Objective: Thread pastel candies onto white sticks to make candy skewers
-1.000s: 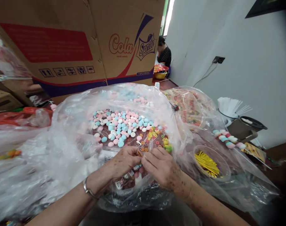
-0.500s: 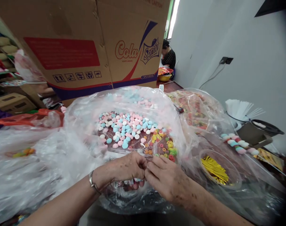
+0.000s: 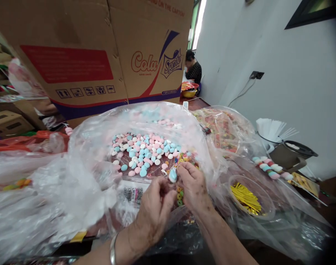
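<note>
Up close, my left hand and right hand meet over the open plastic bag, fingertips pinched on a pale blue candy held just above the loose pile of pastel candies. A short string of ring candies hangs between my palms. I judge the grip slight: a slip would drop the piece back into the heap, and a tug could spill rings off the string. Gold twist ties wait in a bowl to the right.
</note>
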`<state>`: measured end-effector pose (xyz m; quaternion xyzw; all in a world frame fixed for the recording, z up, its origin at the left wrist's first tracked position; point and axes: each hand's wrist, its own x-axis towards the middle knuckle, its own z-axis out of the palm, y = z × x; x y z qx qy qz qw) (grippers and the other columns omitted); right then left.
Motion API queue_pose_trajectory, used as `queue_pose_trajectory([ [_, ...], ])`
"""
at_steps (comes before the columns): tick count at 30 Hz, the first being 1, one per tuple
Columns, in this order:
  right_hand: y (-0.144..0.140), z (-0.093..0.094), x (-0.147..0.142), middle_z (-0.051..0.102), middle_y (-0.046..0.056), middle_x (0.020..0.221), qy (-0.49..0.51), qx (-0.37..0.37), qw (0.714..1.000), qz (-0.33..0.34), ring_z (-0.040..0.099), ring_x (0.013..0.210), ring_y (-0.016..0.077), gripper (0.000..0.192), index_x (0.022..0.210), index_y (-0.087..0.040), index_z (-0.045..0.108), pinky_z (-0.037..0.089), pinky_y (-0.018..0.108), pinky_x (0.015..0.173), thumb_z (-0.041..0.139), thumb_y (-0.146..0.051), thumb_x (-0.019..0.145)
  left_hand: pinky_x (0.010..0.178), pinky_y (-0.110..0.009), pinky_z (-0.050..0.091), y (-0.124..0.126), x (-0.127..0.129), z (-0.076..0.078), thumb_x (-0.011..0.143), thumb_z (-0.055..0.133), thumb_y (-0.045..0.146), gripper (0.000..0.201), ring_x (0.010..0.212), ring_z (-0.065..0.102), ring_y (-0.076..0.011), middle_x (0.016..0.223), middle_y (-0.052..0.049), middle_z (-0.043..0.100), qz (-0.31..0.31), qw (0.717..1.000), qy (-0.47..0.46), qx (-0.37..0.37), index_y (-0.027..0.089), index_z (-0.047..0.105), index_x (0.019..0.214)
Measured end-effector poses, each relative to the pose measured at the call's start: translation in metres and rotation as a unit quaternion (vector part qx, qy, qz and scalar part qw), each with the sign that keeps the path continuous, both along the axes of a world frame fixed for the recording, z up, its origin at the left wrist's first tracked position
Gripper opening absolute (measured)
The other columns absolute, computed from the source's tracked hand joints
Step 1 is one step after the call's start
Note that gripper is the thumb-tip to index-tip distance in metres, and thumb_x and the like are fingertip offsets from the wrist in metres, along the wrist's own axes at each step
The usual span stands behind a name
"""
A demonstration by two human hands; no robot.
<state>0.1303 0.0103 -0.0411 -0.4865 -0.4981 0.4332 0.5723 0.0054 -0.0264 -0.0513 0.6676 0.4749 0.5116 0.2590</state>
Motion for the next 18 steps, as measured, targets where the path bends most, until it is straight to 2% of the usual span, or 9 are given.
queue_pose_trajectory([
  [1, -0.005, 0.005, -0.002, 0.046, -0.005, 0.06, -0.001, -0.001, 1.0, 0.011, 0.043, 0.053, 0.0118, 0.02, 0.071, -0.022, 0.05, 0.034, 0.024, 0.049, 0.051, -0.031, 0.088, 0.064, -0.033, 0.051, 0.001, -0.002, 0.004, 0.096, 0.053, 0.038, 0.02, 0.069, 0.063, -0.0207, 0.079, -0.005, 0.068, -0.007, 0.989, -0.086, -0.117, 0.019, 0.059, 0.1],
  [3, -0.017, 0.012, -0.007, 0.05, -0.004, 0.061, -0.063, 0.038, 0.997, 0.026, 0.046, 0.056, 0.0123, 0.016, 0.072, -0.021, 0.053, 0.036, 0.024, 0.052, 0.052, -0.03, 0.086, 0.066, -0.033, 0.051, 0.009, -0.009, 0.017, 0.095, 0.049, 0.051, 0.035, 0.069, 0.064, -0.0213, 0.075, -0.006, 0.07, -0.015, 0.926, -0.265, -0.269, 0.018, 0.06, 0.097],
  [5, -0.026, 0.014, -0.012, 0.052, -0.004, 0.062, -0.121, 0.086, 0.988, 0.038, 0.048, 0.058, 0.0127, 0.015, 0.072, -0.021, 0.054, 0.038, 0.024, 0.055, 0.05, -0.027, 0.085, 0.074, -0.034, 0.052, 0.019, -0.019, 0.036, 0.091, 0.053, 0.058, 0.043, 0.076, 0.066, -0.0218, 0.08, -0.008, 0.072, -0.054, 0.856, -0.416, -0.301, 0.016, 0.063, 0.097],
  [7, -0.029, 0.012, -0.013, 0.052, -0.004, 0.061, -0.139, 0.091, 0.984, 0.058, 0.049, 0.057, 0.0123, 0.017, 0.071, -0.021, 0.052, 0.038, 0.023, 0.054, 0.048, -0.026, 0.086, 0.076, -0.033, 0.052, 0.025, -0.032, 0.053, 0.086, 0.058, 0.064, 0.05, 0.076, 0.067, -0.0211, 0.08, -0.007, 0.074, -0.136, 0.819, -0.488, -0.269, 0.016, 0.066, 0.102],
  [9, -0.026, 0.009, -0.012, 0.05, -0.004, 0.06, -0.148, 0.086, 0.984, 0.059, 0.047, 0.055, 0.0117, 0.019, 0.07, -0.022, 0.05, 0.037, 0.023, 0.051, 0.046, -0.026, 0.088, 0.071, -0.034, 0.051, 0.025, -0.044, 0.063, 0.084, 0.059, 0.066, 0.052, 0.065, 0.066, -0.0217, 0.066, -0.005, 0.072, -0.222, 0.827, -0.461, -0.233, 0.017, 0.07, 0.099],
  [11, -0.021, 0.006, -0.01, 0.051, -0.004, 0.061, -0.176, 0.121, 0.977, 0.018, 0.048, 0.055, 0.012, 0.019, 0.072, -0.021, 0.051, 0.038, 0.023, 0.053, 0.045, -0.025, 0.089, 0.064, -0.032, 0.048, 0.021, -0.052, 0.064, 0.085, 0.059, 0.064, 0.05, 0.054, 0.063, -0.0208, 0.052, -0.005, 0.068, -0.247, 0.862, -0.365, -0.251, 0.016, 0.072, 0.086],
  [14, -0.018, 0.006, -0.011, 0.055, -0.001, 0.066, -0.23, 0.221, 0.947, -0.033, 0.052, 0.062, 0.0133, 0.016, 0.075, -0.02, 0.054, 0.04, 0.025, 0.059, 0.044, -0.02, 0.088, 0.066, -0.03, 0.047, 0.016, -0.052, 0.055, 0.087, 0.058, 0.063, 0.051, 0.06, 0.065, -0.0198, 0.061, -0.008, 0.073, -0.166, 0.881, -0.279, -0.345, 0.014, 0.072, 0.083],
  [16, -0.022, 0.006, -0.017, 0.056, 0.0, 0.069, -0.241, 0.264, 0.934, -0.016, 0.053, 0.065, 0.0137, 0.017, 0.075, -0.02, 0.054, 0.041, 0.025, 0.062, 0.043, -0.016, 0.088, 0.071, -0.03, 0.048, 0.015, -0.048, 0.05, 0.083, 0.065, 0.061, 0.048, 0.071, 0.067, -0.0199, 0.075, -0.008, 0.075, -0.119, 0.864, -0.316, -0.373, 0.014, 0.072, 0.088],
  [18, -0.029, 0.004, -0.025, 0.056, 0.0, 0.069, -0.22, 0.258, 0.94, 0.021, 0.054, 0.065, 0.0137, 0.017, 0.074, -0.02, 0.053, 0.042, 0.026, 0.062, 0.043, -0.016, 0.087, 0.072, -0.028, 0.049, 0.014, -0.041, 0.051, 0.071, 0.081, 0.049, 0.04, 0.074, 0.067, -0.0182, 0.08, -0.006, 0.074, -0.091, 0.852, -0.373, -0.356, 0.014, 0.072, 0.088],
])
